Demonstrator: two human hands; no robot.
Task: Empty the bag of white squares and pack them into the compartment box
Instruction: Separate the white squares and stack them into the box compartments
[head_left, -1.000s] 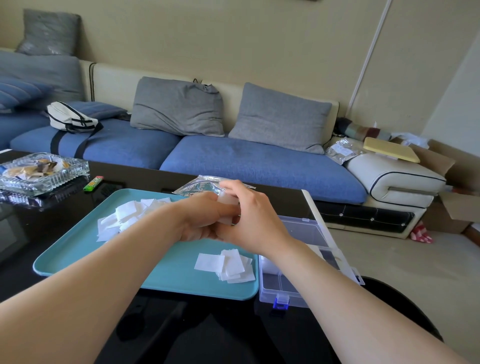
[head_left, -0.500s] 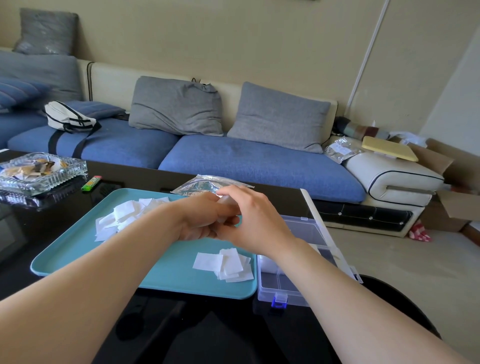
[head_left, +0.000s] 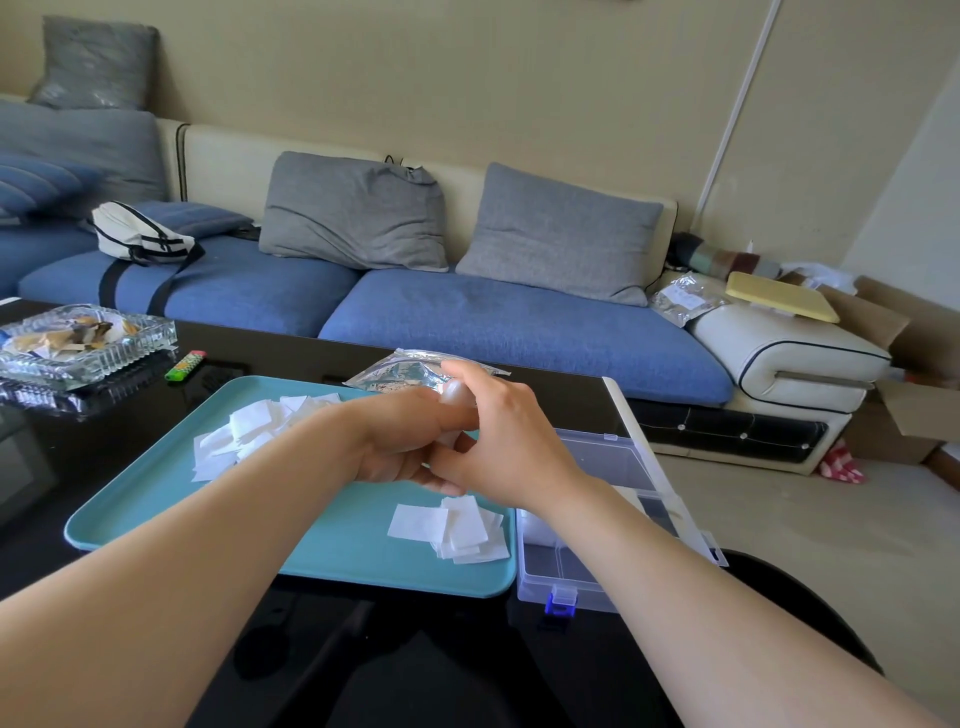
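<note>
Lying nearest, loose white squares sit on the tray beside the open compartment box. Above, left hand and right hand both hold their grip closed on a few squares, mostly hidden; a slack pinch could scatter them. Beyond, the bag lies on the desk.

The teal tray has bare floor along its near-left. White squares are heaped at its far-left and near-right. The compartment box stands against its right edge, and the foil bag lies at its far edge.
</note>
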